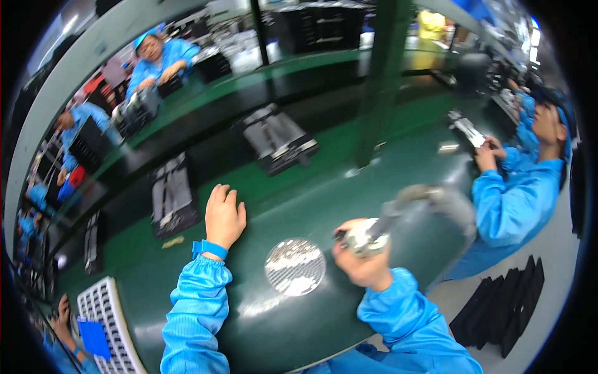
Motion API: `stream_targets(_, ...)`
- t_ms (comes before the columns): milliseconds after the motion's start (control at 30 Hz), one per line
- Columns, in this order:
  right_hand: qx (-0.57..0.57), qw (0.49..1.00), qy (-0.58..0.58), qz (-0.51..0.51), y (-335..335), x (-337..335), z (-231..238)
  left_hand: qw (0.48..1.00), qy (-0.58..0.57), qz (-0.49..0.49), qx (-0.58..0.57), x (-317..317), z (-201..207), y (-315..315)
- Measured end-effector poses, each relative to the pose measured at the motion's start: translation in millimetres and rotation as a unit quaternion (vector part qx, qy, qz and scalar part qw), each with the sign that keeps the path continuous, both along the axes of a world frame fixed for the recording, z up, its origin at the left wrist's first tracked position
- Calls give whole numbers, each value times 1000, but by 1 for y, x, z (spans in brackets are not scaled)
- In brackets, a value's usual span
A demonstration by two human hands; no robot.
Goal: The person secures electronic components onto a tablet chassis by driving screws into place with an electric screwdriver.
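My left hand [225, 218] reaches over the green table with its fingers stretched out and nothing in it. A blue wrist strap [210, 250] is round that wrist. My right hand [364, 265] is closed round a silvery, rounded tool with a dark end [367, 238], blurred by motion. From this tool a grey, hose-like part [430, 198] curves up and to the right, also smeared. Between my hands, apart from both, a round, shiny, patterned metal disc [295, 267] lies flat on the table. Just beyond my left hand is a black tray-like unit [173, 198].
More black units [278, 138] sit on the dark conveyor belt [218, 121]. A green post [381, 87] rises behind it. A white grid rack [109, 318] stands at lower left. At right, a co-worker in blue [520, 193] handles a pale strip. Black panels [498, 305] are at lower right.
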State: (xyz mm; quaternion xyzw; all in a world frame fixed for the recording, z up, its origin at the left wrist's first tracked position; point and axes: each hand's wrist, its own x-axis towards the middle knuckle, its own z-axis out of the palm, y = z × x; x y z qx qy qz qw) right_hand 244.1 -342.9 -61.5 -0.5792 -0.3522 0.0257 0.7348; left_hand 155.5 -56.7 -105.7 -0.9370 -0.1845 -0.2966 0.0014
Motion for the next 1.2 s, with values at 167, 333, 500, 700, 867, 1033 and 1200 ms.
stream_targets(167,-78,995,31,58,5,-2,14,993,45,-102,-43,86,2,3)
stream_targets(333,-122,990,48,59,-2,3,0,982,126,-112,-88,130,7,24)
stream_targets(500,-86,994,52,52,1,3,-9,984,175,-35,-5,135,30,13)
stream_targets(700,-35,996,42,74,5,0,4,986,138,83,39,147,16,21)
stream_targets(867,-93,995,-11,41,3,5,-5,990,114,81,1,112,31,27)
stream_targets(1033,-85,995,18,52,0,2,7,996,34,51,65,11,54,0)
stream_targets(1200,-28,998,-5,58,-1,2,-1,989,28,63,131,-117,59,-69)
